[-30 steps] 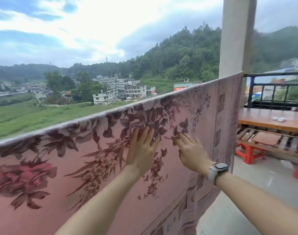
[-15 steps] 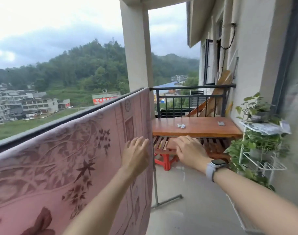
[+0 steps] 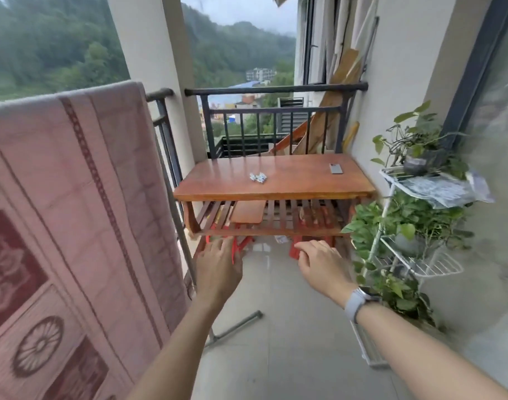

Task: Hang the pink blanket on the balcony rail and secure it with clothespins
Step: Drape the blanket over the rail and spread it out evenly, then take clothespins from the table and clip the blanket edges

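Pink blanket (image 3: 73, 197) drapes the rail; left hand (image 3: 218, 269) and right hand (image 3: 322, 265) reach forward, fingers relaxed, empty.

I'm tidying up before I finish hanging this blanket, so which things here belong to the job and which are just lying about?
For the job:
pink blanket, draped over the rail
balcony rail
small pale items on the table, possibly clothespins, too small to tell

Lying about:
wooden table
flat grey object
potted plants
leaning planks
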`<state>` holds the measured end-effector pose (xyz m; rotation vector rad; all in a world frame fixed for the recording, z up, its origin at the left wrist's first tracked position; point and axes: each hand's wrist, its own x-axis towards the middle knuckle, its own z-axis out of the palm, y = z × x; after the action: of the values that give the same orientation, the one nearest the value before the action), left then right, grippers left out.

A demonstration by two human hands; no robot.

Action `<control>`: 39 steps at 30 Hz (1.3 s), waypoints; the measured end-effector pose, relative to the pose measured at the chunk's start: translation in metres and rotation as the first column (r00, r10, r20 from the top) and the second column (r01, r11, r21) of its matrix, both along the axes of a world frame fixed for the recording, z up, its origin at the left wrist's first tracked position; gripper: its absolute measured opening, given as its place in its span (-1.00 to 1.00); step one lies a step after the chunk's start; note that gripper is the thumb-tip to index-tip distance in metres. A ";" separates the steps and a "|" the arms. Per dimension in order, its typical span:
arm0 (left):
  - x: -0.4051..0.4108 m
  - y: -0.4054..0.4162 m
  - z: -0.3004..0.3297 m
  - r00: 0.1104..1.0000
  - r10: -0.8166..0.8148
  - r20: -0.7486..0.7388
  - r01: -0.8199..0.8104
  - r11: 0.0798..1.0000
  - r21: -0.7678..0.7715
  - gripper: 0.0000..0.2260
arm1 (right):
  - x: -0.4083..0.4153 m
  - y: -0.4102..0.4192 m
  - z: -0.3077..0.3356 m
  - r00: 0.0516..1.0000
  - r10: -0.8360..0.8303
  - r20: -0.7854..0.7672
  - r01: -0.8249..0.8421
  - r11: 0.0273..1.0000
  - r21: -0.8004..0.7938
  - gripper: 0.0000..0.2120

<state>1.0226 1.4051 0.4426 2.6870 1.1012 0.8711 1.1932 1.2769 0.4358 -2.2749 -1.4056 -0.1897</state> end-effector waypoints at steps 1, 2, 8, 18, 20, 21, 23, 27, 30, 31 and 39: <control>0.018 0.011 -0.009 1.000 0.000 -0.008 0.000 1.000 -0.016 -0.76 | 0.019 0.012 -0.011 1.000 -0.002 -0.031 0.002 1.000 -0.002 -0.71; 0.034 0.022 -0.019 1.000 -0.005 -0.014 0.004 1.000 -0.022 -0.76 | 0.036 0.024 -0.023 0.998 -0.004 -0.062 0.004 1.000 -0.009 -0.71; 0.109 0.092 -0.072 0.995 0.032 -0.099 -0.046 0.989 -0.137 -0.69 | 0.107 0.096 -0.077 0.983 -0.023 -0.182 0.001 0.993 -0.121 -0.44; 0.250 0.272 -0.150 0.973 0.070 -0.222 -0.149 0.920 -0.362 -0.69 | 0.251 0.285 -0.145 0.959 -0.009 -0.285 -0.081 0.950 -0.303 -0.58; 0.286 0.331 -0.142 0.968 0.073 -0.239 -0.156 0.924 -0.349 -0.66 | 0.286 0.343 -0.140 0.955 0.031 -0.294 -0.128 0.940 -0.317 -0.67; 0.304 0.358 -0.138 0.967 0.078 -0.241 -0.159 0.926 -0.341 -0.66 | 0.302 0.369 -0.136 0.954 0.052 -0.294 -0.150 0.935 -0.321 -0.67; 0.338 0.409 -0.128 0.965 0.072 -0.251 -0.156 0.930 -0.332 -0.66 | 0.334 0.420 -0.128 0.958 0.075 -0.275 -0.167 0.930 -0.328 -0.67; 0.393 0.488 -0.126 0.955 0.050 -0.293 -0.152 0.928 -0.341 -0.67 | 0.386 0.505 -0.124 0.962 0.079 -0.261 -0.168 0.925 -0.340 -0.69; 0.429 0.542 -0.138 0.947 0.060 -0.316 -0.179 0.916 -0.360 -0.66 | 0.425 0.570 -0.133 0.957 0.073 -0.282 -0.168 0.929 -0.330 -0.69; 0.441 0.558 -0.145 0.941 0.067 -0.332 -0.198 0.903 -0.380 -0.65 | 0.437 0.592 -0.137 0.954 0.073 -0.292 -0.174 0.925 -0.338 -0.69; 0.518 0.652 -0.206 0.871 0.053 -0.488 -0.353 0.759 -0.547 -0.54 | 0.533 0.751 -0.183 0.957 0.126 -0.262 -0.244 0.837 -0.490 -0.66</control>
<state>1.5411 2.0575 0.2370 2.2380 1.4763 -0.1483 1.7259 2.0275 0.2532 -2.4416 -1.6953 0.5601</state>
